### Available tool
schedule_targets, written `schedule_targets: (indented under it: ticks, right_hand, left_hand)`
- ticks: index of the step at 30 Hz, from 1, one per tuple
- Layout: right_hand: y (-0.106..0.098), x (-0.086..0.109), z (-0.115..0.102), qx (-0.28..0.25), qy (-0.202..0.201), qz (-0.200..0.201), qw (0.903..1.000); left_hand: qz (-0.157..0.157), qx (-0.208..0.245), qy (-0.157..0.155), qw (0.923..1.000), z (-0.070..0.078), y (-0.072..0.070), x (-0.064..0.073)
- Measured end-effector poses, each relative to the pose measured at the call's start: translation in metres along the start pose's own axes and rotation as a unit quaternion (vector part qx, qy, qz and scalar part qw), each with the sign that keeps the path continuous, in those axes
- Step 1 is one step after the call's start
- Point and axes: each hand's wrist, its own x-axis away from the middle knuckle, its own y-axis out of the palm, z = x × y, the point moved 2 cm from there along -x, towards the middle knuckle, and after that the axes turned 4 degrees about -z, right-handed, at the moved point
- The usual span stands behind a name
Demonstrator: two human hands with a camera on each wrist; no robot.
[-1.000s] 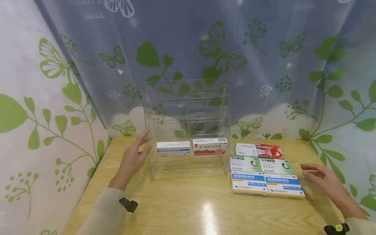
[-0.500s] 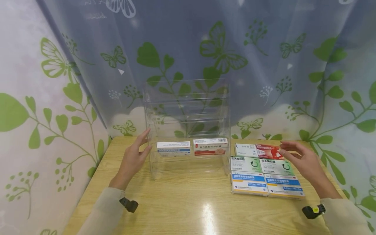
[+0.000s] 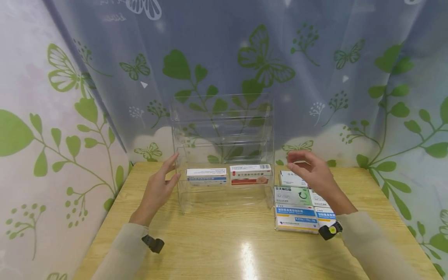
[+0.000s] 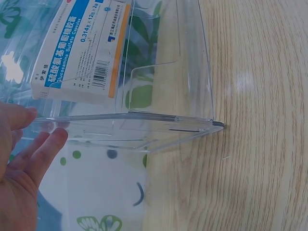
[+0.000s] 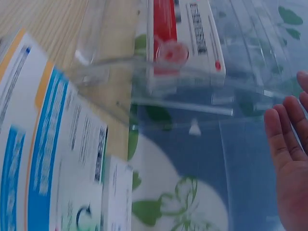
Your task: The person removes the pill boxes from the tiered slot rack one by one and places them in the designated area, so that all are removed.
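A clear tiered rack [image 3: 224,200] stands on the table. My left hand [image 3: 158,192] touches its left side panel with extended fingers and thumb; in the left wrist view the fingers [image 4: 45,154] lie against the clear edge. The lowest tier in use holds a white-and-blue glucosamine capsule box [image 3: 206,177] and a white-and-red medicine box [image 3: 250,175]. My right hand [image 3: 311,171], loosely bent and holding nothing, hovers over the back of the medicine boxes at right, near the rack's right side. It hides the red box and part of others.
Right of the rack, medicine boxes lie flat in rows: a white box [image 3: 290,179], a green-and-white box [image 3: 292,195] and a blue-and-white box [image 3: 296,217] form the left column. A patterned curtain [image 3: 217,46] hangs behind the wooden table [image 3: 210,249].
My right hand has moved from the table's right side, over the red box, leftward to near the rack. The left hand and the boxes have not visibly moved.
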Motion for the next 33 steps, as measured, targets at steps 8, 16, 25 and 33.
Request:
schedule_targets:
  ticks: [8, 16, 25, 33]
  right_hand:
    - [0.053, -0.032, -0.030, -0.068, 0.004, -0.085, 0.9941]
    - [0.099, -0.056, -0.045, -0.047, 0.013, -0.149, 0.9877]
    - [0.134, -0.073, -0.048, 0.016, 0.003, -0.192, 0.9813]
    - [0.149, -0.076, -0.048, 0.068, 0.001, -0.218, 0.9736]
  left_hand:
    - [0.000, -0.003, 0.002, 1.0000, -0.001, 0.000, 0.000]
    - [0.002, -0.006, 0.004, 1.0000, -0.002, 0.001, -0.001]
    - [0.002, -0.009, 0.004, 0.9999, -0.002, 0.002, 0.000]
    - [0.002, -0.008, 0.002, 1.0000, -0.002, 0.001, 0.000]
